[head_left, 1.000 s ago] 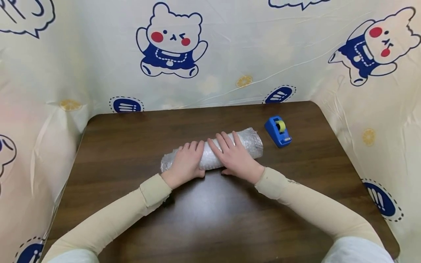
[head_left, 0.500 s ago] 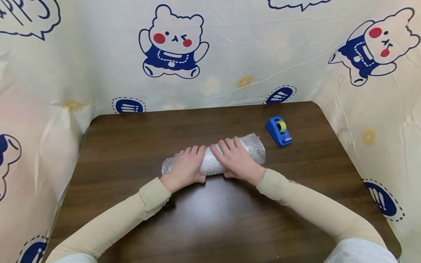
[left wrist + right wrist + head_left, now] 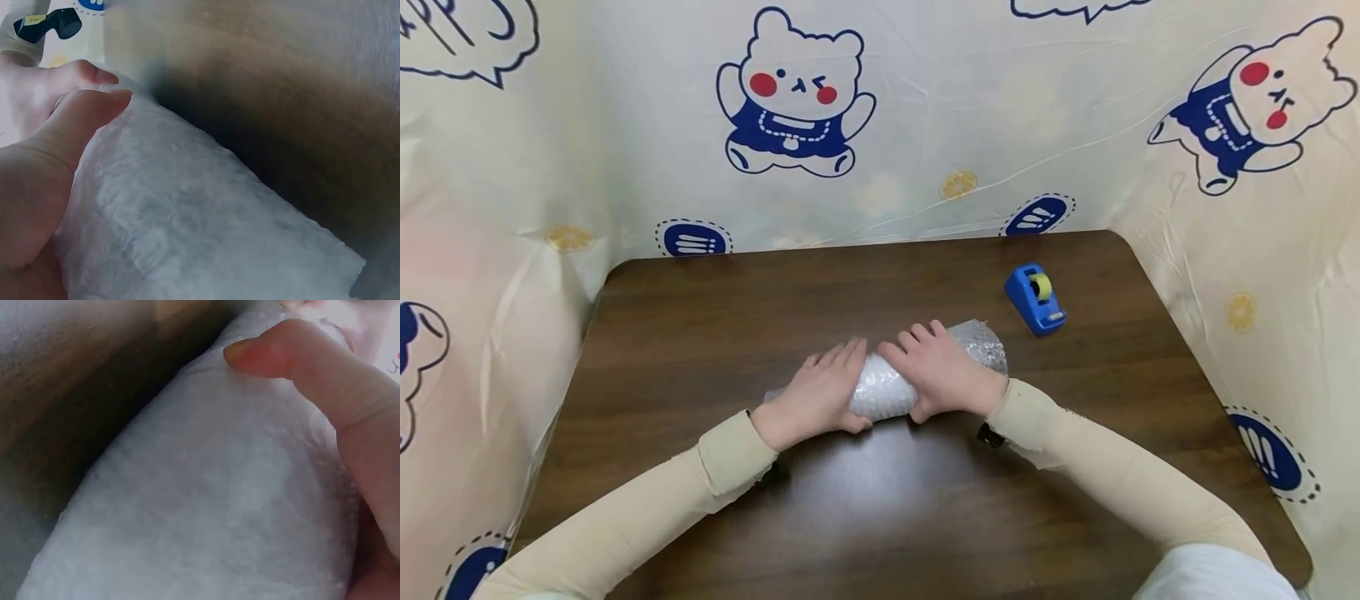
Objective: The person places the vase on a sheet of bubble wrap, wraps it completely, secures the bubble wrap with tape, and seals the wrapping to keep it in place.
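Observation:
A roll of bubble wrap point(image 3: 883, 390) lies slantwise on the brown table, its right end farther from the person. The left hand point(image 3: 816, 390) grips the left part, fingers over the top and thumb at the near side. Right of the middle, the right hand point(image 3: 942, 373) holds the roll the same way. In the left wrist view, the left thumb point(image 3: 75, 119) presses along the bubble wrap point(image 3: 187, 212). The right wrist view has the right thumb point(image 3: 300, 356) resting on the wrap point(image 3: 187, 475). What lies inside the roll is hidden.
A blue tape dispenser point(image 3: 1036, 302) with yellowish tape stands beyond the roll's right end. The table point(image 3: 880, 525) meets a cartoon-printed cloth point(image 3: 925, 108) at the back and both sides.
Both hands and the roll have moved a little toward the person. The thumbs now show more at the near side, and the left hand covers more of the roll's left end.

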A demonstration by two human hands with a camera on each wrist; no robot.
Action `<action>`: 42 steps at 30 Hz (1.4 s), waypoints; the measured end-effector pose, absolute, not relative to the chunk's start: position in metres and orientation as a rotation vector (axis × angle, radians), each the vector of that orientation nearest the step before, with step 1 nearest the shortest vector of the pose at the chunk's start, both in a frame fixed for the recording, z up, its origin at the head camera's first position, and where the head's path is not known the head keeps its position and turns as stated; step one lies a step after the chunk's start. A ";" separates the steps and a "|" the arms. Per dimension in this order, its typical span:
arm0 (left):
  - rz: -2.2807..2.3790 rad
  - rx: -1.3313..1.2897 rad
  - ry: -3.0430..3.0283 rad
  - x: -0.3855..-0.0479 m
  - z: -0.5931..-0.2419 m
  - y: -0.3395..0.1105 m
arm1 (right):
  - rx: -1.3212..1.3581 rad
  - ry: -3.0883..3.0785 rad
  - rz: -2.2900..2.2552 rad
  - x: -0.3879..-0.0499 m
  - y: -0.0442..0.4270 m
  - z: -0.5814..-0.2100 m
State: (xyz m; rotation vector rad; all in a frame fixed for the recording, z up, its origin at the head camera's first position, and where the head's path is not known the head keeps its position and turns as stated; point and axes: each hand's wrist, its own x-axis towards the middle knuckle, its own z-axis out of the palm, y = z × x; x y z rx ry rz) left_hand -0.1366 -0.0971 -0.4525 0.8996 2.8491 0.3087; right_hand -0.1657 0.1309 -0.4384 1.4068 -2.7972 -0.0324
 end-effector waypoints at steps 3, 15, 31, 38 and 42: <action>0.226 0.967 2.946 -0.138 -0.451 -0.098 | 1.379 -2.875 -0.022 -0.172 0.128 -0.436; -0.052 1.139 3.122 -0.127 -0.460 -0.092 | 1.387 -3.039 0.007 -0.198 0.121 -0.434; -0.062 1.105 3.210 -0.144 -0.471 -0.088 | 1.303 -2.781 -0.182 -0.177 0.126 -0.434; 0.049 1.049 3.130 -0.153 -0.466 -0.088 | 1.127 -2.679 -0.296 -0.144 0.124 -0.441; 0.103 1.029 3.086 -0.156 -0.462 -0.088 | 1.062 -2.608 -0.409 -0.143 0.122 -0.455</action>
